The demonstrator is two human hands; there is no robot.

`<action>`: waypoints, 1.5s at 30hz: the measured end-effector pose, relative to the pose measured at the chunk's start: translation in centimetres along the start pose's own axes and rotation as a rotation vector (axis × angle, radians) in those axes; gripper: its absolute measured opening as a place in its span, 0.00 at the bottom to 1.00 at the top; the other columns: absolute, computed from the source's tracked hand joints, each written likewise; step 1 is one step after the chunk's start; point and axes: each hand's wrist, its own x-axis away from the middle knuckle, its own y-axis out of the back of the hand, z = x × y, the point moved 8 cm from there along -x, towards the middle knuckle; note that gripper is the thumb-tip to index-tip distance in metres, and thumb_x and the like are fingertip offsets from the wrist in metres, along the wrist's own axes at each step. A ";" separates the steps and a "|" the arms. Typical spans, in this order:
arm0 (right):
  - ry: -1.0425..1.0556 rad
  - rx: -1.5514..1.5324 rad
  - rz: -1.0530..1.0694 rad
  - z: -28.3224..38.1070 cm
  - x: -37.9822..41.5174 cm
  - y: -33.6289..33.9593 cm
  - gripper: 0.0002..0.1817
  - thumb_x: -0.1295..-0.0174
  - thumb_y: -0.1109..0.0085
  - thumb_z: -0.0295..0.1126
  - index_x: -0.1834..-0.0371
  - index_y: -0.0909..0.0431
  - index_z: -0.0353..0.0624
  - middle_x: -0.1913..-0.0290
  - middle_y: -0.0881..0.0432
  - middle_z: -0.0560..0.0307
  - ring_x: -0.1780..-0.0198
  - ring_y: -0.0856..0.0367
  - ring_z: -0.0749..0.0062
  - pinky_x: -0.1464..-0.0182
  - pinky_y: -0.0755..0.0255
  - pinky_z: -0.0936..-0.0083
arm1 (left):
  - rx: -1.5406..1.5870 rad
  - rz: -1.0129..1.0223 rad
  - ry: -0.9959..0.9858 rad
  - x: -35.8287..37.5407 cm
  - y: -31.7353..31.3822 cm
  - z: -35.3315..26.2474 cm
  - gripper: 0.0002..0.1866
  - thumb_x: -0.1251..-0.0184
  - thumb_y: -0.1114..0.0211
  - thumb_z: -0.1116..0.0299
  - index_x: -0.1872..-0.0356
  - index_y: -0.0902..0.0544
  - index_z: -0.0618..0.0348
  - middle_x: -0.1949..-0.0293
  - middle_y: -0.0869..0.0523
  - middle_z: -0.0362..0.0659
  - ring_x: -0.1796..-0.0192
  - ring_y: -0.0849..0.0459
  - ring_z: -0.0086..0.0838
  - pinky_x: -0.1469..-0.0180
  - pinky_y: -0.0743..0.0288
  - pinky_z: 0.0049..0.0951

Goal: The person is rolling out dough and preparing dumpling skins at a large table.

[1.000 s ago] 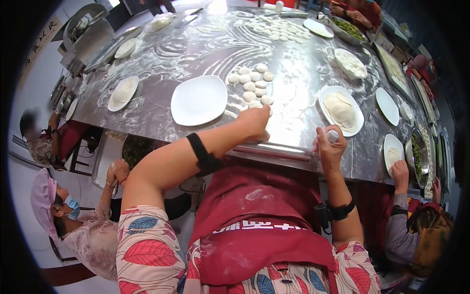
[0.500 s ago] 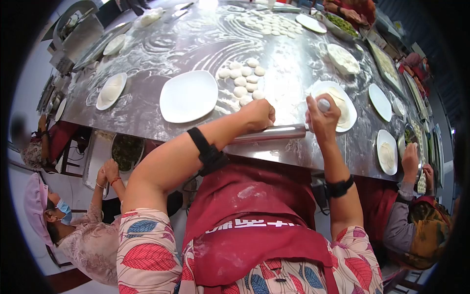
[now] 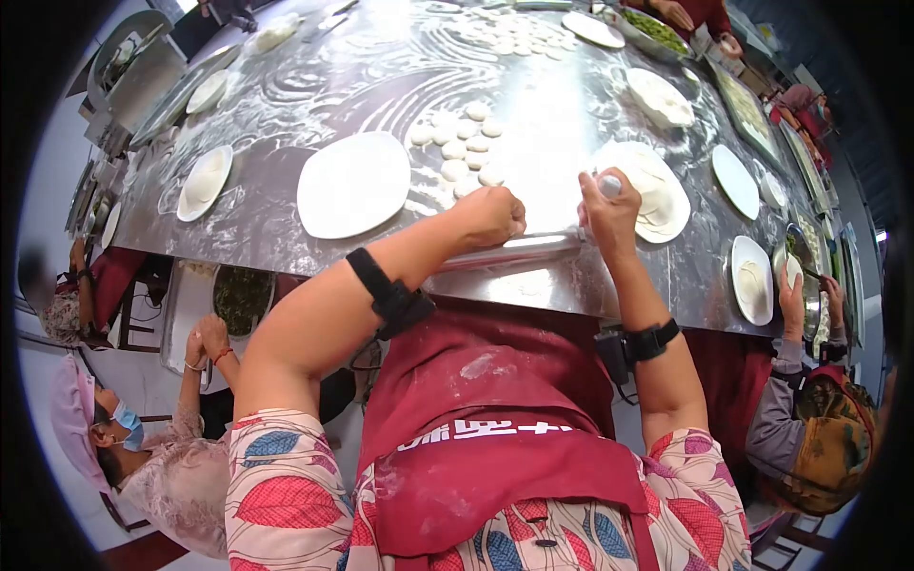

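Observation:
My right hand (image 3: 610, 214) is wrapped round the end of a metal rolling pin (image 3: 519, 251), whose rounded tip shows above the fingers. The barrel lies near the table's front edge. My left hand (image 3: 492, 215) is curled closed just above the barrel, and whatever is between its fingers is hidden. Beyond it, several small dough discs (image 3: 454, 149) sit on the floured steel table (image 3: 276, 171). Next to my right hand, a white plate (image 3: 678, 221) holds flat dough wrappers (image 3: 651, 190). A bare white plate (image 3: 353, 186) stands to the left.
More plates with dough stand at the left (image 3: 205, 184) and right (image 3: 752, 278). More discs (image 3: 505, 29) lie at the back. A co-worker in a pink cap (image 3: 76, 423) sits at the left beside a pan of greens (image 3: 243, 297); another person's hands (image 3: 792, 303) are at the right.
The view has shifted, so the table's things appear further left and slightly higher. Both my hands stay near the rolling pin. The hands of the person at the far back right have moved apart.

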 end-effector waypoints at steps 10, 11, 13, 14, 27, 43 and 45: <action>-0.003 0.010 -0.069 0.3 1.4 0.9 0.11 0.40 0.40 0.23 0.76 0.32 0.41 0.86 0.29 0.63 0.88 0.33 0.82 0.87 0.42 0.82 | 0.012 -0.110 0.019 1.6 0.9 0.2 0.07 0.50 0.34 0.72 0.70 0.14 0.63 0.76 0.15 0.49 0.70 0.15 0.34 0.65 0.24 0.32; 0.026 -0.002 -0.033 0.0 -0.1 0.1 0.11 0.40 0.40 0.23 0.77 0.32 0.41 0.86 0.29 0.64 0.88 0.33 0.83 0.87 0.42 0.82 | -0.060 -0.133 -0.011 1.2 1.1 -0.4 0.07 0.50 0.35 0.73 0.70 0.14 0.63 0.75 0.15 0.49 0.69 0.15 0.35 0.64 0.24 0.32; 0.051 0.019 0.024 0.2 -1.2 -0.9 0.11 0.40 0.40 0.23 0.76 0.32 0.41 0.85 0.29 0.64 0.88 0.33 0.83 0.87 0.42 0.82 | -0.138 -0.137 -0.038 0.4 1.1 -0.7 0.07 0.50 0.33 0.73 0.69 0.14 0.62 0.74 0.14 0.51 0.68 0.15 0.38 0.62 0.24 0.34; 0.025 0.019 0.003 0.1 -0.9 -0.5 0.11 0.40 0.39 0.23 0.76 0.32 0.41 0.85 0.29 0.64 0.88 0.32 0.83 0.87 0.42 0.82 | -0.117 -0.089 -0.057 0.2 0.9 -0.5 0.07 0.50 0.33 0.73 0.69 0.14 0.63 0.73 0.14 0.51 0.67 0.15 0.38 0.62 0.24 0.34; 0.027 0.028 0.002 0.1 -1.3 -0.9 0.11 0.42 0.38 0.23 0.76 0.31 0.40 0.85 0.29 0.63 0.88 0.32 0.82 0.87 0.42 0.81 | -0.088 -0.010 -0.101 0.6 0.6 -0.6 0.07 0.47 0.39 0.71 0.71 0.16 0.61 0.72 0.15 0.50 0.66 0.15 0.38 0.62 0.24 0.35; -0.011 0.035 -0.035 0.3 -0.2 -0.2 0.10 0.42 0.38 0.25 0.76 0.30 0.39 0.86 0.29 0.63 0.88 0.32 0.82 0.86 0.40 0.81 | -0.106 0.034 -0.074 0.2 0.1 -0.1 0.08 0.43 0.39 0.69 0.67 0.17 0.62 0.70 0.15 0.52 0.65 0.16 0.43 0.60 0.25 0.38; -0.051 0.094 -0.072 0.8 2.8 1.6 0.09 0.42 0.38 0.24 0.75 0.29 0.39 0.86 0.27 0.62 0.87 0.30 0.81 0.86 0.38 0.82 | -0.134 0.048 -0.114 0.4 -0.3 -0.1 0.07 0.44 0.38 0.71 0.67 0.17 0.63 0.71 0.15 0.51 0.66 0.16 0.40 0.61 0.25 0.36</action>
